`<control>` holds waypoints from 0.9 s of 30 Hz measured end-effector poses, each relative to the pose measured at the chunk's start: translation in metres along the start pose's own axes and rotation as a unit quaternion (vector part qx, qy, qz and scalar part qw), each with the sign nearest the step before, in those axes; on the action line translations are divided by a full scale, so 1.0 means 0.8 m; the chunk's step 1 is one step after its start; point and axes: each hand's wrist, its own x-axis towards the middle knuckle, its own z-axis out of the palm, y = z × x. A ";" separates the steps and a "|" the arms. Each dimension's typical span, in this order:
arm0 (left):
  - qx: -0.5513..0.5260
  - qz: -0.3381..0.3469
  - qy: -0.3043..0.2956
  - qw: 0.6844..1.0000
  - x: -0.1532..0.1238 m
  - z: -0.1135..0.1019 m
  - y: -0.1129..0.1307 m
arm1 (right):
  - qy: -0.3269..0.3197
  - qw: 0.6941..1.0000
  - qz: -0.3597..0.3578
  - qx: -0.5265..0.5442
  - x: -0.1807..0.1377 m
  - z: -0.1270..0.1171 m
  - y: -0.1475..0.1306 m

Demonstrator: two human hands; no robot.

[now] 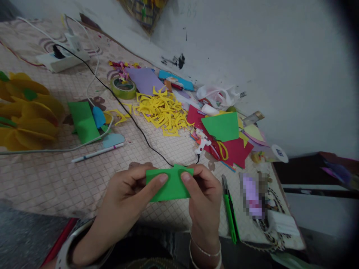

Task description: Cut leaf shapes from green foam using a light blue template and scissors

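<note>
Bright green rectangular sheet of paper or thin foam (171, 189) is held above the near edge of the pale, grid-patterned worktop (56, 183). A small green flap (178, 167) rises past its upper edge; whether that is a fold or a second layer, I cannot tell. The left hand (123, 190) pinches its left end and the right hand (206, 190) its right end, thumbs flat in front, fingers curled behind, both grips closed to the sheet's thickness. It should be light, flexible and easily creased, best taken by its two short ends with little pressure. Near the right hand, toward the worktop's right corner, lies a slim green-and-black utility knife (230, 213); toward the far edge sits a heap of curled yellow offcuts (165, 112).
</note>
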 end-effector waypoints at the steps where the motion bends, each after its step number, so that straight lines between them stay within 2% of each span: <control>1: 0.004 0.000 -0.002 1.000 0.002 -0.001 0.000 | -0.019 1.000 -0.004 -0.018 0.003 -0.004 -0.001; 4: 0.066 0.021 -0.051 0.996 0.011 -0.008 0.002 | -0.123 0.984 -0.024 -0.125 0.017 -0.018 -0.010; 7: 0.162 0.074 -0.134 0.975 0.023 -0.017 0.000 | -0.227 0.945 -0.059 -0.226 0.030 -0.026 -0.018; 10: 0.200 0.087 -0.169 0.961 0.031 -0.023 -0.004 | -0.265 0.933 -0.048 -0.241 0.035 -0.026 -0.014; 12: 0.159 0.053 -0.158 0.973 0.032 -0.022 -0.006 | -0.224 0.958 0.005 -0.178 0.033 -0.022 -0.003; 14: 0.058 0.006 -0.115 0.992 0.031 -0.018 -0.009 | -0.146 0.983 0.063 -0.086 0.028 -0.016 0.012; 16: -0.053 -0.039 -0.060 0.996 0.029 -0.009 -0.013 | -0.078 0.992 0.095 -0.016 0.021 -0.009 0.026; 18: -0.121 -0.068 -0.027 0.990 0.026 0.002 -0.019 | -0.041 0.994 0.099 0.012 0.015 -0.002 0.038; 23: -0.158 -0.092 -0.003 0.983 0.022 0.023 -0.040 | 0.014 0.993 0.099 0.056 0.003 0.008 0.047; 27: -0.174 -0.097 0.007 0.980 0.023 0.022 -0.047 | 0.051 0.992 0.086 0.075 -0.001 0.006 0.048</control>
